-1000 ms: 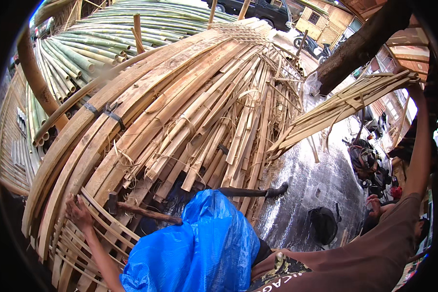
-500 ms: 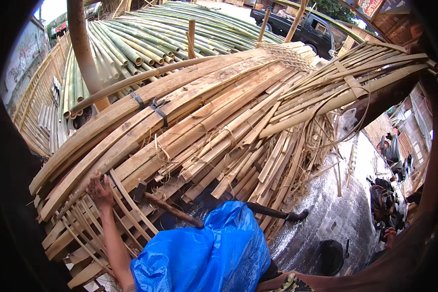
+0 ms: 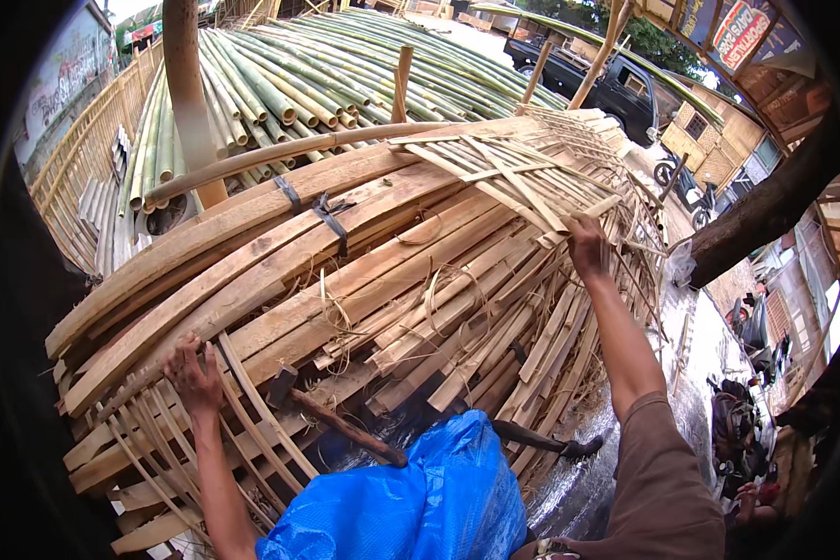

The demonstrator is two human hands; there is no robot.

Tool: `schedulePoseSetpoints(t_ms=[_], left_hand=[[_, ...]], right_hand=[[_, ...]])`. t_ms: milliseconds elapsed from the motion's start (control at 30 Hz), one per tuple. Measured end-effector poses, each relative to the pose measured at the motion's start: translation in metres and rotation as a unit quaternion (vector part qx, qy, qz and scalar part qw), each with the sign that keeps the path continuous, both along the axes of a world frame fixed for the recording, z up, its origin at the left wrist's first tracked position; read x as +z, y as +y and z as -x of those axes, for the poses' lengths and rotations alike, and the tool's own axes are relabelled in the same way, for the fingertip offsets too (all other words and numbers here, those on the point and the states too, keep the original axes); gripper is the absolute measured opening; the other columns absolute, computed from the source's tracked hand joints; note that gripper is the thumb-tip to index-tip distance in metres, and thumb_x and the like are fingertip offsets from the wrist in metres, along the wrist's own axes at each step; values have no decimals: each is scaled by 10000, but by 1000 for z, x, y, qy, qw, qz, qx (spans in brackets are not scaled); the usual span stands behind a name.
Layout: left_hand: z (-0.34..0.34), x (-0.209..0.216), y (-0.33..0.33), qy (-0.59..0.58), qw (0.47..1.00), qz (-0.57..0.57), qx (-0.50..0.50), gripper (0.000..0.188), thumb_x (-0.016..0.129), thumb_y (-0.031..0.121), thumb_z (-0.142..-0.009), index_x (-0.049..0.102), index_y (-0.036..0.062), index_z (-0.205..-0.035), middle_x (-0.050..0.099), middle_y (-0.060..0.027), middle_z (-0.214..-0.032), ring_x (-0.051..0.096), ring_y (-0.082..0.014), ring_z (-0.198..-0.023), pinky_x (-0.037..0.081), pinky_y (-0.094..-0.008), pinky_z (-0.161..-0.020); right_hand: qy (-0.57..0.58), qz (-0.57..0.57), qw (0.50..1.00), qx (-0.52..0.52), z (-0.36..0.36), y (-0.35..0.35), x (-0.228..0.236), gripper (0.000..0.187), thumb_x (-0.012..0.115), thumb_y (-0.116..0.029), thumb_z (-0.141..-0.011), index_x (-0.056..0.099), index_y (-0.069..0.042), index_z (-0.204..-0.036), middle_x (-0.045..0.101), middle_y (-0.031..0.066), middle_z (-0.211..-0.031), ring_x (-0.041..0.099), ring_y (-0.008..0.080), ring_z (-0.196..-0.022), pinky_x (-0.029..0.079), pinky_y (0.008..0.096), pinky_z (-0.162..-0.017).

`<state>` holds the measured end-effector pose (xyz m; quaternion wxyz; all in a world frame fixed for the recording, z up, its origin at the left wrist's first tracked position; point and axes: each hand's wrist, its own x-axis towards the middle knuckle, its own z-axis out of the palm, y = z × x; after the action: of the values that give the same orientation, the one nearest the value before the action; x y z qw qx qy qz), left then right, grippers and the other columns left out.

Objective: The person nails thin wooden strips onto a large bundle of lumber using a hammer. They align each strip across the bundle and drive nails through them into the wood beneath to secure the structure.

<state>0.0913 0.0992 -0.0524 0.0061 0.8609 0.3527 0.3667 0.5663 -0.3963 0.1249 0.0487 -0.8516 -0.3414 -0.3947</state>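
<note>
My left hand lies with fingers apart on the near left end of the stacked wooden planks, beside several thin curved bamboo strips. Out ahead and to the right, my right hand is closed on the near corner of a lattice of bamboo slats, which lies over the far part of the pile. A hammer with a wooden handle rests between the planks and a blue plastic sheet across my lap. Right of the sheet is a dark-handled tool, partly hidden.
Cut bamboo slats with loose fibres lie across the middle. Long green bamboo poles are stacked behind. Upright posts and a thick slanting trunk stand nearby. A dark pickup truck is parked beyond. Silvery sheeting covers the right side.
The bamboo lattice has moved from the right side leftward onto the pile. My right hand and forearm have come into view holding it. My left hand stays on the planks.
</note>
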Motion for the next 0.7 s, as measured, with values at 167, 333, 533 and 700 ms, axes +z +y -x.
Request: schedulePoseSetpoints(t_ms=[167,333,533,700], left_hand=[[-1,-5,1,11,1000,-11,0,205,589,208,-942,583,90,-1109,608,-81,-1226,531,-272,-1203,257,-475,-1119],[-7,-2,-1,13,1000,-17,-1,202,600,203,-936,574,96,-1105,604,-78,-1225,534,-263,-1198,261,-470,-1113],[10,5,2,28,999,-37,25,179,630,204,-914,606,109,-1064,625,-43,-1195,534,-248,-1185,278,-467,-1094],[-3,2,3,-1,1000,-27,3,211,630,251,-912,606,123,-1078,629,-32,-1166,542,-252,-1155,290,-493,-1086]], right_hand=[[84,117,985,-98,15,-14,-110,373,721,-118,-769,650,-177,-1131,601,81,-1118,584,305,-1071,482,456,-905],[91,112,986,-89,8,2,-103,401,571,-10,-786,597,-113,-1173,571,159,-1118,562,349,-1069,459,461,-909],[287,-155,923,204,172,100,-65,314,550,87,-799,589,4,-1099,590,166,-1043,600,291,-924,500,385,-850],[536,-39,776,329,349,157,-130,505,719,-99,-808,497,7,-1249,601,183,-1025,624,371,-885,521,422,-828]])
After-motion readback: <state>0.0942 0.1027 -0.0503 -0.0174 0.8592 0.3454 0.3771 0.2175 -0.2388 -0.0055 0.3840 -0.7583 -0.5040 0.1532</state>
